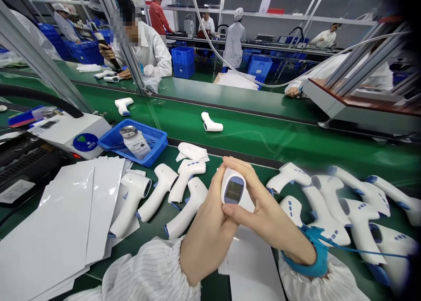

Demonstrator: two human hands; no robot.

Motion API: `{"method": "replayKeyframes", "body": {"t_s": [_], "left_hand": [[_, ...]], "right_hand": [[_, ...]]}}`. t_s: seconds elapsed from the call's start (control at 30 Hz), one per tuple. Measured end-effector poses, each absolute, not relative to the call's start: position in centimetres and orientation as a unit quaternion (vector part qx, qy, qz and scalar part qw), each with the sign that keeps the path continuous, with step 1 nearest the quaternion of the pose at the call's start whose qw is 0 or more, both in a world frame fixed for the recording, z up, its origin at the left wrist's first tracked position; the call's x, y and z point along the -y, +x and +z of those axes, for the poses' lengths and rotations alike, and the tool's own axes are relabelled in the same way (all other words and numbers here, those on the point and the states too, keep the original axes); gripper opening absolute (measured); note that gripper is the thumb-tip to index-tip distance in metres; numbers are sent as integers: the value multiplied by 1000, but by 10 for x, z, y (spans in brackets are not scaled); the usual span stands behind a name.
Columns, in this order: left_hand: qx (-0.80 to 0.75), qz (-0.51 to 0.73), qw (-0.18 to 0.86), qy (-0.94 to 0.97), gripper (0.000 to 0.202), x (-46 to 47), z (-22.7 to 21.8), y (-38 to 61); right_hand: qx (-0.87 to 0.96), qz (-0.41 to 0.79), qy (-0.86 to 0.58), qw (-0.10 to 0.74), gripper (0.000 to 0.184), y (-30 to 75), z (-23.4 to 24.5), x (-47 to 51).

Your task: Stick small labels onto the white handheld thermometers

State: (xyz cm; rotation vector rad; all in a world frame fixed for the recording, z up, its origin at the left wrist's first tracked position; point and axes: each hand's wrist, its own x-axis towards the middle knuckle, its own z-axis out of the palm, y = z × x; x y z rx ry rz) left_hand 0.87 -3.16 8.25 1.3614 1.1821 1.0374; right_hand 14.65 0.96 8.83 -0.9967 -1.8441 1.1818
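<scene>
Between my two hands is a white infrared thermometer [234, 189], its blue-framed grey display facing me. My left hand [210, 217] wraps its left side. On the other side my right hand [259, 196] closes round it, the thumb lying across just below the display; a blue wrist strap [307, 255] with a cord is on that wrist. Several more white thermometers lie to the left, one of them [131, 200] on white sheets. To the right is another group of thermometers, including one [358, 222] with blue buttons. The handle of the held thermometer is hidden by my hands.
White sheets [66, 222] are stacked at the left, others lie below my hands. A blue tray [154, 154] holds a bottle. Beyond runs a green conveyor belt [263, 139] carrying two thermometers. A co-worker [148, 47] sits across it; metal posts rise at the left.
</scene>
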Motion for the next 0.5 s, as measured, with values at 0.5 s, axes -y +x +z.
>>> {"method": "replayKeyframes", "body": {"t_s": [0.5], "left_hand": [[-524, 453, 581, 428, 72, -5, 58, -10]], "right_hand": [[708, 379, -570, 175, 42, 141, 37, -76]]}}
